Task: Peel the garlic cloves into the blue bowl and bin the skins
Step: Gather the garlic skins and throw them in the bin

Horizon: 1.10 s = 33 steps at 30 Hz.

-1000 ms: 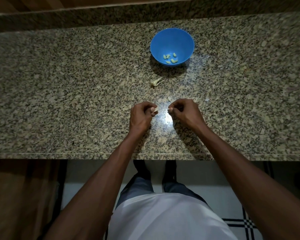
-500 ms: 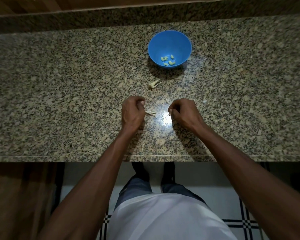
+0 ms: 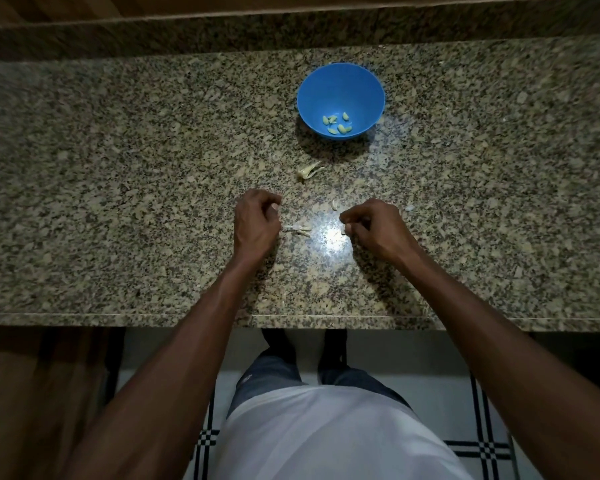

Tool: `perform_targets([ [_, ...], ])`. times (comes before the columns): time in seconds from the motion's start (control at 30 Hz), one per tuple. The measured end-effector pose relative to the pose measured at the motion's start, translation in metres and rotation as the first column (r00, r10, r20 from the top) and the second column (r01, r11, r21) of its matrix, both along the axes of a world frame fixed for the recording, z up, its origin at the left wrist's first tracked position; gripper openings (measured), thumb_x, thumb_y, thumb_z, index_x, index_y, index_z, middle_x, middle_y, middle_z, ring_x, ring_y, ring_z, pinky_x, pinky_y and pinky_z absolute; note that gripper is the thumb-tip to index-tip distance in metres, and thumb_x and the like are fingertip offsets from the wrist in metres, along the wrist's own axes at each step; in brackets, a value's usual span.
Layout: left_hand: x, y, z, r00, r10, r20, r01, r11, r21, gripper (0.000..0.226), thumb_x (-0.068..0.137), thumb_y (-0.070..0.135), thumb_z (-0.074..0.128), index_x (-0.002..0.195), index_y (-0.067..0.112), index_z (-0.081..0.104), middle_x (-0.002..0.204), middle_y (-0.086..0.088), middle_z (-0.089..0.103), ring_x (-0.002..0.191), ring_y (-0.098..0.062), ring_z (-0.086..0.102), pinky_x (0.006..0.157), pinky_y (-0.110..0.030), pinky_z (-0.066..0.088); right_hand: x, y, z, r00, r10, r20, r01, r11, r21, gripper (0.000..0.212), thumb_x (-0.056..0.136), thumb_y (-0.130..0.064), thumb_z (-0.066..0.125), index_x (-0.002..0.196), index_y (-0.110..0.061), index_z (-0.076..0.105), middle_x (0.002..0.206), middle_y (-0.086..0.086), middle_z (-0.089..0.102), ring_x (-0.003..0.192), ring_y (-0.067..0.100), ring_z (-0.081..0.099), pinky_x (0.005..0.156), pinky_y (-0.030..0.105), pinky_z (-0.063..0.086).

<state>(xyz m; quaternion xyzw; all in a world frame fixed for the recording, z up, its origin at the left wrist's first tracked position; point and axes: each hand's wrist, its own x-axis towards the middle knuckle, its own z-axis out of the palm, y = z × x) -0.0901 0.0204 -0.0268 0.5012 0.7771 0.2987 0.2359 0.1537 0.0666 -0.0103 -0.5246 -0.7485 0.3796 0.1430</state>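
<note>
Hands curled over counter (image 3: 118,168): left hand (image 3: 257,223) clenched, contents unclear; right hand (image 3: 374,230) pinching garlic clove (image 3: 343,231).

A speckled granite countertop (image 3: 118,188) runs across the view, with a raised granite backsplash (image 3: 222,32) along its far side and a strip of brown wood (image 3: 66,6) beyond that. A bright glare (image 3: 333,235) sits on the polished stone. Below the counter's front edge lie a white floor with black checked lines (image 3: 478,424), a white shirt (image 3: 326,438), blue jeans (image 3: 274,372) and dark shoes (image 3: 278,341).
</note>
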Motion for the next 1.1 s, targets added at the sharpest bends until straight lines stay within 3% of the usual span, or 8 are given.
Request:
perform_targets([
  [0.17,0.004,-0.002,-0.002,0.999,0.003,-0.038,-0.002,1.0,0.016,0.022,0.097,0.0,0.059,0.108,0.012,0.074,0.113,0.005,0.059,0.109,-0.015,0.058,0.102,-0.039,0.053,-0.014,-0.008,-0.006,0.988,0.112,0.109,-0.13,0.977,0.167,0.01,0.092,0.001,0.073,0.095,-0.005,0.08,0.092,0.01,0.066,0.077,0.024,0.065,0.066,0.036,0.056],
  [0.3,0.003,-0.002,-0.005,1.0,0.003,-0.025,-0.003,1.0,0.015,0.022,0.096,0.002,0.059,0.107,0.014,0.074,0.111,0.007,0.058,0.11,-0.019,0.06,0.099,-0.042,0.055,-0.018,-0.01,-0.007,0.98,0.099,0.174,-0.132,0.972,0.194,0.013,0.094,0.005,0.067,0.092,-0.007,0.072,0.094,0.008,0.064,0.076,0.022,0.062,0.065,0.036,0.056],
  [0.43,0.001,-0.003,-0.007,1.0,-0.004,-0.016,0.004,1.0,0.012,0.022,0.096,0.004,0.06,0.106,0.017,0.074,0.112,0.008,0.058,0.11,-0.02,0.062,0.098,-0.044,0.057,-0.016,-0.009,-0.007,0.985,0.093,0.145,-0.122,0.971,0.204,0.014,0.097,0.003,0.063,0.098,-0.009,0.069,0.09,0.005,0.067,0.073,0.017,0.062,0.063,0.038,0.057],
  [0.6,0.002,-0.003,-0.006,1.0,-0.005,-0.016,0.005,1.0,0.012,0.021,0.095,0.004,0.061,0.106,0.016,0.074,0.114,0.005,0.06,0.109,-0.02,0.062,0.098,-0.041,0.057,-0.013,-0.005,-0.007,0.997,0.008,0.079,-0.022,0.984,0.177,0.02,0.094,0.004,0.065,0.086,-0.013,0.071,0.076,-0.004,0.069,0.065,0.01,0.066,0.061,0.039,0.061],
  [0.8,0.003,-0.001,-0.003,1.0,0.002,-0.006,-0.002,1.0,0.007,0.02,0.095,0.001,0.061,0.106,0.011,0.075,0.116,-0.001,0.063,0.104,-0.018,0.064,0.096,-0.036,0.059,-0.018,-0.006,-0.008,0.986,0.039,0.162,-0.079,0.967,0.244,0.015,0.095,0.0,0.063,0.088,-0.013,0.065,0.091,-0.002,0.061,0.075,0.014,0.058,0.061,0.034,0.054],
  [0.93,0.003,-0.001,-0.003,1.0,-0.009,0.003,0.009,1.0,0.006,0.02,0.095,0.001,0.061,0.106,0.01,0.074,0.115,-0.002,0.063,0.103,-0.019,0.065,0.095,-0.038,0.06,-0.016,-0.015,-0.021,0.982,0.057,0.178,-0.113,0.939,0.326,0.012,0.099,0.001,0.056,0.092,-0.008,0.06,0.094,0.003,0.052,0.08,0.016,0.048,0.059,0.023,0.039],
  [1.1,0.001,-0.001,-0.002,1.0,-0.008,0.005,0.008,1.0,0.007,0.019,0.095,0.001,0.062,0.106,0.012,0.074,0.115,-0.001,0.063,0.102,-0.018,0.066,0.093,-0.036,0.061,-0.017,-0.018,-0.029,0.991,0.028,0.128,-0.075,0.924,0.376,0.01,0.093,0.006,0.069,0.091,-0.003,0.066,0.093,0.009,0.06,0.082,0.023,0.054,0.063,0.042,0.052],
])
